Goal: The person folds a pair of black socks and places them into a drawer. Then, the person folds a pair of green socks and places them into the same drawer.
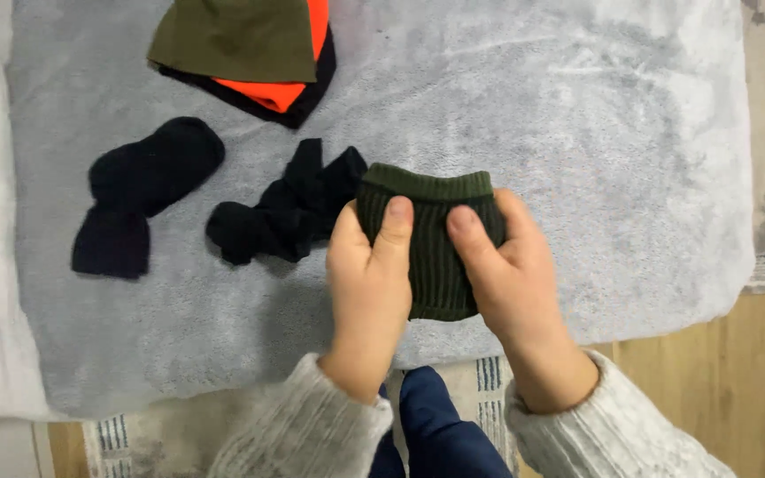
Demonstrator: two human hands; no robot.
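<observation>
Two hands gripping one olive ribbed sock | my left hand and right hand are pinching it, thumbs on front | black socks lying just left on grey blanket

A grey plush blanket is covering the bed. Just beyond the left hand, a crumpled black sock is lying on it; farther left, a black sock bundle is resting, and beyond, folded olive, orange and black clothes are sitting.
</observation>
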